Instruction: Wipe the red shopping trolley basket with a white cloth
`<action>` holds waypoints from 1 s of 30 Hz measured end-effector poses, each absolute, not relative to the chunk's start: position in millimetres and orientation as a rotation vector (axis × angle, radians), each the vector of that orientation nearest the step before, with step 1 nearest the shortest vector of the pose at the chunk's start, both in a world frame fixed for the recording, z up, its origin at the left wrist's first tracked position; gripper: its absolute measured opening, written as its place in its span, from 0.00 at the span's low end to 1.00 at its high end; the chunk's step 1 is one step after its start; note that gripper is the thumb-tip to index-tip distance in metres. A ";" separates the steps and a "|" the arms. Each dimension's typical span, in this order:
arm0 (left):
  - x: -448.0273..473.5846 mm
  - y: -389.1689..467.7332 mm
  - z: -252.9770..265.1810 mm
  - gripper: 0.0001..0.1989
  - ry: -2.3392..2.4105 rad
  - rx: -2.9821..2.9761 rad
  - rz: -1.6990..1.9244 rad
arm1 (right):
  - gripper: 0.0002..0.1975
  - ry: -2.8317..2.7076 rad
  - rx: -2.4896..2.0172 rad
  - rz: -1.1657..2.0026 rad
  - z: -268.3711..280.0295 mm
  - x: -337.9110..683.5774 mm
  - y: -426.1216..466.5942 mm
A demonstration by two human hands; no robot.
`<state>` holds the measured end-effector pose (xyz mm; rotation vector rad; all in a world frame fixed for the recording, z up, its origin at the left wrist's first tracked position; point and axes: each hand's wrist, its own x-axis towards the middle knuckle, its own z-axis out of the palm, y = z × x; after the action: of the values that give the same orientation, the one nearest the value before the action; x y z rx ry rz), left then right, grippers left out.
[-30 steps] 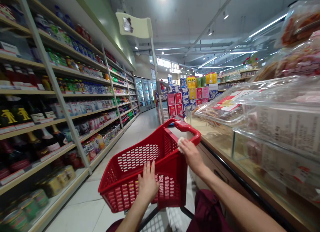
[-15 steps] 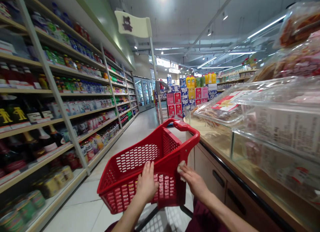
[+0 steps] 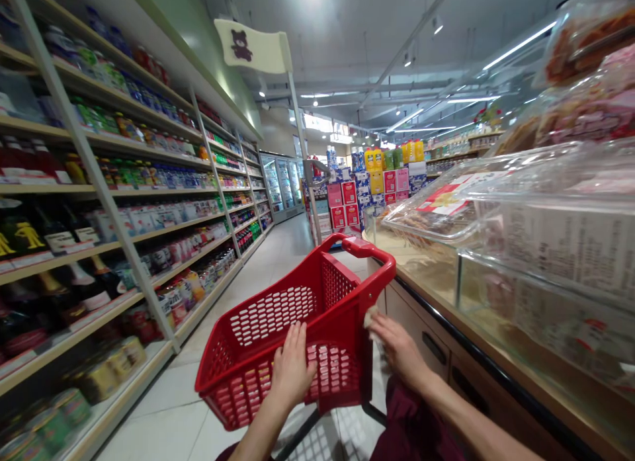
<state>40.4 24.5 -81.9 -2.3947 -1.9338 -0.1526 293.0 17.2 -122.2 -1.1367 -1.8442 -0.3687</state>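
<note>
A red plastic shopping cart with perforated sides stands in front of me, its handle at the far right end. My left hand lies flat on the near side of the basket, fingers stretched up to the rim. My right hand is closed on a pale, crumpled cloth, at the right-hand edge of the cart's end below the handle. Part of the cloth is hidden by my fingers. A dark frame shows under the basket.
Shelves of bottles and cans line the left side. On the right, a wooden counter carries clear food packages. Ahead stand a pole with a bear flag, stacked drink boxes and glass-door fridges.
My right hand has moved slightly right with the cloth, from the cart's side panel to its edge. My left hand stays on the basket, and the view has shifted a little.
</note>
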 end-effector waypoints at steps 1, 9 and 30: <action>40.6 24.7 -82.3 0.34 -1.931 -2.389 -0.155 | 0.22 -1.745 -1.143 -0.393 -109.0 295.8 18.9; 46.0 21.2 -81.6 0.36 -1.951 -2.377 -0.155 | 0.21 -1.757 -1.154 -0.404 -113.5 285.8 28.6; 44.6 25.5 -99.3 0.36 -1.877 -2.303 -0.253 | 0.26 -1.467 -1.183 -0.419 -71.8 309.0 35.1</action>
<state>44.6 25.5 -99.3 -2.3026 -1.8768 -0.2528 309.0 35.1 -71.8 -1.1831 -1.4674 -0.4193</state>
